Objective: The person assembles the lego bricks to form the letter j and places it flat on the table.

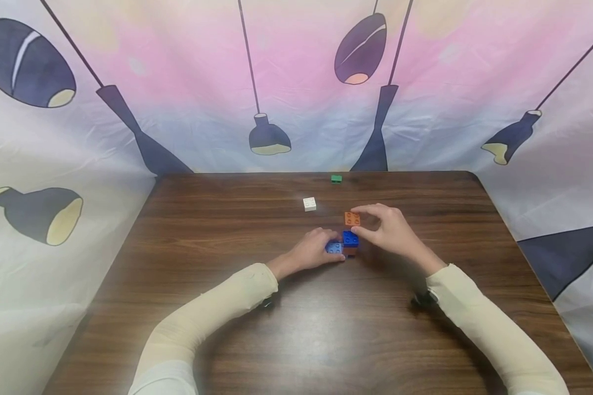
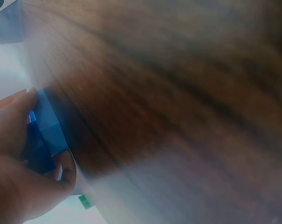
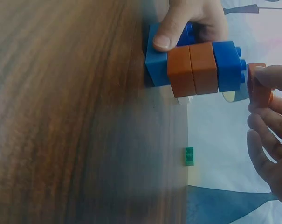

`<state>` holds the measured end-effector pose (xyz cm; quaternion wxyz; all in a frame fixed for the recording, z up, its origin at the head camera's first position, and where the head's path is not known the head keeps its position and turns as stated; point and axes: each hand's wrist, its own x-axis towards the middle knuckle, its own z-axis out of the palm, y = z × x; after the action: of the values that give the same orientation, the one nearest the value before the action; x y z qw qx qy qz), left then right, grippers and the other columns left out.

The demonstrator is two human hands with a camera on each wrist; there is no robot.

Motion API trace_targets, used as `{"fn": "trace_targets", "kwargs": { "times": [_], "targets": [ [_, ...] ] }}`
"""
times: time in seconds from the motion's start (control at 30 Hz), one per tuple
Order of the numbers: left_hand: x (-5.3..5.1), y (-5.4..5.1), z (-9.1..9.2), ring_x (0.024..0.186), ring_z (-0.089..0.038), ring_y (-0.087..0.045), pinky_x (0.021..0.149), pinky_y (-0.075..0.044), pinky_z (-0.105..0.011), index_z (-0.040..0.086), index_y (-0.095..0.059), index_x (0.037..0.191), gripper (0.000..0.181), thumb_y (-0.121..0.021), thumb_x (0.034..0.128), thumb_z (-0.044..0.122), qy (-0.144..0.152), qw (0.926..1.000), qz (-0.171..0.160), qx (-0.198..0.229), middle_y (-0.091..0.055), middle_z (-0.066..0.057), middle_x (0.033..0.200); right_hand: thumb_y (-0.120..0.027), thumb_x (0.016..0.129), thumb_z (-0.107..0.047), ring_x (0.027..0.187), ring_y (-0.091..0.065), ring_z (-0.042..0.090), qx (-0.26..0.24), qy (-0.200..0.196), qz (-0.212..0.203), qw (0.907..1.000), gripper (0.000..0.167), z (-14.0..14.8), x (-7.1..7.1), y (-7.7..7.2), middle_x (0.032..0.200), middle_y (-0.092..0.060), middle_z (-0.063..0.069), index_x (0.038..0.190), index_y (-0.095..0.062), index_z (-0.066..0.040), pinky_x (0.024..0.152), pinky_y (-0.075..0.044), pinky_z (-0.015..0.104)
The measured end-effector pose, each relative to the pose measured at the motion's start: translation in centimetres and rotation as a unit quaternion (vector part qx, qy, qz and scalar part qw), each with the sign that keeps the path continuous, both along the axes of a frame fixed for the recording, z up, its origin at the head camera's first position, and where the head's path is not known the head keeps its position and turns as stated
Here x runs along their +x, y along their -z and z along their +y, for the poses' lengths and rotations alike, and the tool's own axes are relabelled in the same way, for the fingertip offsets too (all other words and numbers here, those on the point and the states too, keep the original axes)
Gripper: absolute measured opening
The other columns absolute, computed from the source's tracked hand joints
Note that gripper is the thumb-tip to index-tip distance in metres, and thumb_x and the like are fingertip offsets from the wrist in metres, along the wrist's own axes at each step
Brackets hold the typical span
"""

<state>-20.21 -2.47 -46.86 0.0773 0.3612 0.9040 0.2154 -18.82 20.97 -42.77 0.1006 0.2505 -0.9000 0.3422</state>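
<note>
Wood-grain table (image 1: 286, 340) bears one white brick (image 1: 309, 204), one green brick (image 1: 336, 179), one stack (image 1: 350, 241): light-blue base (image 3: 156, 63), two orange layers (image 3: 180, 72), blue top (image 3: 226, 67). The left hand (image 1: 313, 249) curls round its base; the right hand (image 1: 390, 227), fingers a brick apart, pinches one studded orange brick (image 1: 352, 219) just above.

Dk brn wood tbl (image 1: 217, 214), lamp-print cloth (image 1: 192, 82) around 3 sides.

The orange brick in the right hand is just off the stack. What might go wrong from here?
The held orange brick is apart from the studded blue top brick, so it could seat askew. The right hand only pinches it, so it might slip when pressed. The left hand holds low, around the base, so a hard push could perhaps tip the stack.
</note>
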Motion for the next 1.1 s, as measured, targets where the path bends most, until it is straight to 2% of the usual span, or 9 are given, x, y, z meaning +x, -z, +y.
{"fn": "trace_targets", "kwargs": {
  "times": [0.5, 0.87, 1.1],
  "targets": [
    [-0.2, 0.2, 0.0, 0.094, -0.015, -0.063, 0.08, -0.05, -0.028, 0.005, -0.068, 0.125, 0.05, -0.078, 0.091, 0.04, 0.005, 0.9999, 0.007, 0.012, -0.074, -0.005, 0.113, -0.083, 0.087, -0.027, 0.097, -0.069, 0.02, -0.006, -0.007, 0.004, 0.9999, 0.041, -0.3, 1.7, -0.2, 0.112, -0.074, 0.006, 0.123, -0.072, -0.01, 0.075, -0.058, 0.037],
    [-0.1, 0.2, 0.0, 0.096, -0.015, -0.063, 0.082, -0.05, -0.027, 0.005, -0.067, 0.129, 0.052, -0.077, 0.0913, 0.04, -0.002, 0.9999, -0.004, 0.011, -0.073, -0.005, 0.116, -0.084, 0.087, -0.026, 0.096, -0.069, 0.018, -0.013, -0.012, 0.001, 0.9998, 0.04, -0.4, 2.1, 0.3, 0.11, -0.074, 0.005, 0.122, -0.073, -0.01, 0.076, -0.058, 0.037],
    [-0.1, 0.2, 0.0, 0.094, -0.014, -0.062, 0.08, -0.049, -0.028, 0.006, -0.068, 0.126, 0.051, -0.078, 0.091, 0.04, -0.002, 0.9999, 0.004, 0.01, -0.074, -0.004, 0.113, -0.084, 0.087, -0.025, 0.095, -0.068, 0.017, -0.011, -0.014, 0.002, 0.9998, 0.04, -0.3, 2.2, 0.6, 0.109, -0.074, 0.004, 0.122, -0.073, -0.011, 0.076, -0.058, 0.037]
  ]
}}
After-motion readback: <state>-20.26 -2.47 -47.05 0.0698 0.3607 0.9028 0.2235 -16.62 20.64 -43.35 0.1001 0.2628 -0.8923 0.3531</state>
